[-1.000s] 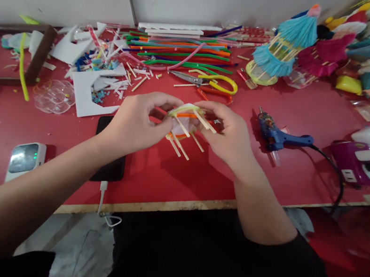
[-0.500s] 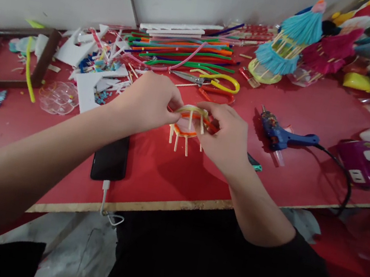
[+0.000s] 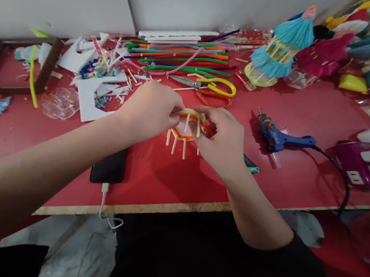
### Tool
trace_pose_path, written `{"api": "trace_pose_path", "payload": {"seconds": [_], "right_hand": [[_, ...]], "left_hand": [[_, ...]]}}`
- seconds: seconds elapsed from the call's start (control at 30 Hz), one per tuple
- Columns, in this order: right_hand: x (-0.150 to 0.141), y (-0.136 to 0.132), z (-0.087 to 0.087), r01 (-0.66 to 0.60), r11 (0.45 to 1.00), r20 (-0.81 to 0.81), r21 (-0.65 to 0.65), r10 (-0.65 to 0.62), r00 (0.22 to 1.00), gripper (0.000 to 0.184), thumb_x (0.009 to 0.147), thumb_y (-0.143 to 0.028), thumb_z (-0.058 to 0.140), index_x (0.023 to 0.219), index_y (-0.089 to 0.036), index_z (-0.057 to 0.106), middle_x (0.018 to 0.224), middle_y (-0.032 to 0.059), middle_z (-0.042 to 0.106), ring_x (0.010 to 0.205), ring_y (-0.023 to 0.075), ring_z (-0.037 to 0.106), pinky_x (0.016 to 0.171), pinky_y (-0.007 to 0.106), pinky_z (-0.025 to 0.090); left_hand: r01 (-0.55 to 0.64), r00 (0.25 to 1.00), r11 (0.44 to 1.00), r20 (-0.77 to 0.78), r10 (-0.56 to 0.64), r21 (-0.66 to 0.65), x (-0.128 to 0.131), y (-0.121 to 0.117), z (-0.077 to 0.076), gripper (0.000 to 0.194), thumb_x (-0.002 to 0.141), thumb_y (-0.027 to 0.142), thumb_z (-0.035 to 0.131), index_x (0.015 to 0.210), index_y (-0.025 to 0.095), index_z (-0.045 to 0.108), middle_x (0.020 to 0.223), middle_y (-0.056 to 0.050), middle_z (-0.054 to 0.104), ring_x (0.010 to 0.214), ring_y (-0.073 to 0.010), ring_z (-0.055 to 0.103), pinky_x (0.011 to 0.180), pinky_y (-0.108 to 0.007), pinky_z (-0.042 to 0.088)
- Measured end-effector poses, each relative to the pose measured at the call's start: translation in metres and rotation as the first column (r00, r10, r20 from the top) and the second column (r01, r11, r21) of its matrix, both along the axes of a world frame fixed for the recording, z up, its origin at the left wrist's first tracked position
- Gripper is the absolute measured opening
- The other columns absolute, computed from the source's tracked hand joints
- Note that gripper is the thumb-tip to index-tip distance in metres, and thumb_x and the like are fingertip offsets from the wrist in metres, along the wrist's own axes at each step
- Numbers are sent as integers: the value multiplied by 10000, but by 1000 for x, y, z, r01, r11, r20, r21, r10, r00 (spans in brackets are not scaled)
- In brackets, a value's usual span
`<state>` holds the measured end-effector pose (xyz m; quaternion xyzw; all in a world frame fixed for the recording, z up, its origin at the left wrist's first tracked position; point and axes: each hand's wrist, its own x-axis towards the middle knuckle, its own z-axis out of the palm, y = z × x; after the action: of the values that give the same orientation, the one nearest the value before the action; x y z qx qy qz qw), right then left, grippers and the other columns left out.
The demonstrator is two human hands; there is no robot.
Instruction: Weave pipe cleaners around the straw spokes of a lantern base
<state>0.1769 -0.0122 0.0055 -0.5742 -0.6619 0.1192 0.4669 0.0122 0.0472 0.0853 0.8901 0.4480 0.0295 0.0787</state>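
Observation:
Between my hands, above the red table, is a small ring-shaped craft frame (image 3: 183, 136) with an orange-red band and several short wooden sticks pointing down. My left hand (image 3: 152, 110) pinches its left rim between thumb and fingers. On the other side, my right hand (image 3: 223, 135) is closed around the right rim, and its fingers hide part of the band. A dark phone (image 3: 109, 167) with a white cable lies below my left forearm. Just past my right hand a green-and-black tool (image 3: 251, 164) is partly covered.
Scissors (image 3: 217, 87) with yellow and red handles lie behind my hands, near colourful pipe cleaners (image 3: 185, 57). A blue glue gun (image 3: 278, 135) with its cord is on the right. A blue-fringed tower (image 3: 273, 61) stands at the back. White scraps (image 3: 96, 89) and a clear flower-shaped tray (image 3: 60, 103) lie left.
The camera view has shifted slightly. Both hands keep hold of the frame, which looks almost the same, tilted a little differently.

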Motion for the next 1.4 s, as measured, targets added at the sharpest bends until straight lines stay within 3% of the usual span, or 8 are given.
{"api": "trace_pose_path", "payload": {"seconds": [0.47,0.8,1.23,1.4], "right_hand": [[2,0,-1,1,999,15,41,-2,1000,213,876,-345,671,1055,-244,725,990,63,764,871,220,696,755,361,571],[5,2,-4,27,1000,-21,-7,-27,999,202,870,-318,676,1051,-253,738,985,50,766,836,203,696,763,361,578],[6,1,-3,-9,999,-41,-36,8,999,233,885,-401,674,1050,-250,737,981,51,760,815,197,683,756,361,578],[6,1,-5,-13,1000,-38,-13,12,999,224,890,-373,669,1074,-258,726,991,46,761,799,190,680,740,355,576]], "left_hand": [[10,999,998,-36,-8,57,1,-7,5,288,863,291,499,753,197,747,570,-27,643,627,-182,605,634,-307,386],[29,999,999,33,-30,32,-3,-2,1,303,854,309,507,918,242,795,746,-9,747,718,-179,672,734,-291,450],[88,992,994,-101,-81,67,-1,1,2,287,865,308,494,717,206,718,599,-20,622,744,-208,644,803,-316,437],[57,997,996,-46,-54,67,-1,1,2,251,841,279,509,710,213,712,597,-10,615,769,-209,647,826,-325,438]]}}
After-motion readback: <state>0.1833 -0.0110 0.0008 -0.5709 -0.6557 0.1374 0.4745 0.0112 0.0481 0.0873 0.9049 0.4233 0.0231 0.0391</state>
